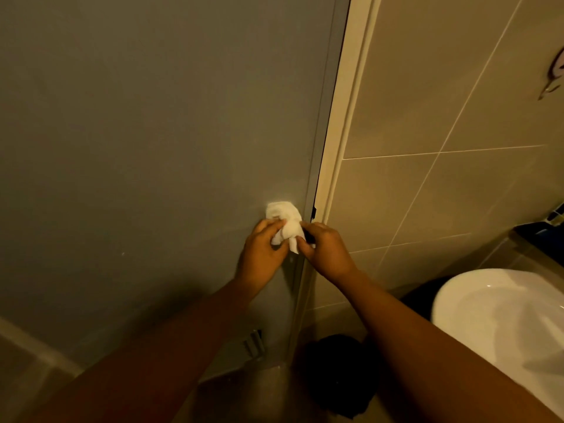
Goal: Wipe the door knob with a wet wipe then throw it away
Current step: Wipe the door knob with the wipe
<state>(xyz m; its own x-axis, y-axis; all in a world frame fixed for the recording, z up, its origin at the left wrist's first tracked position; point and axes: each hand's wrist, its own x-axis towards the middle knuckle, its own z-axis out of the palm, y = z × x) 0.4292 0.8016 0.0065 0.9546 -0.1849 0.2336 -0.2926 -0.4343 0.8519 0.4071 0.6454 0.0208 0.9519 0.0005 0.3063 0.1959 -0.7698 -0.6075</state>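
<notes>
Wiping is the step in hand, as far as I can judge from here: the wet wipe (285,222) is bunched over the door knob on the grey door (152,148), close to the door's edge and the pale frame (348,117), and the knob itself is wholly hidden under the white folds (so I cannot say how much of it has been covered). The left hand (262,251) grips the wipe from the left with fingers curled round it, thumb underneath. The right hand (325,250) comes in from the other side and pinches the wipe's lower tail between thumb and fingertips. Both forearms reach up and forward, converging on the knob, wrists slightly bent.

The next move probably calls for turning the wrapped wipe round the knob so every side gets rubbed, then pulling it free in one hand. A dark shape (332,370) sits low by the white basin (503,315); whether it is a bin I cannot tell.
</notes>
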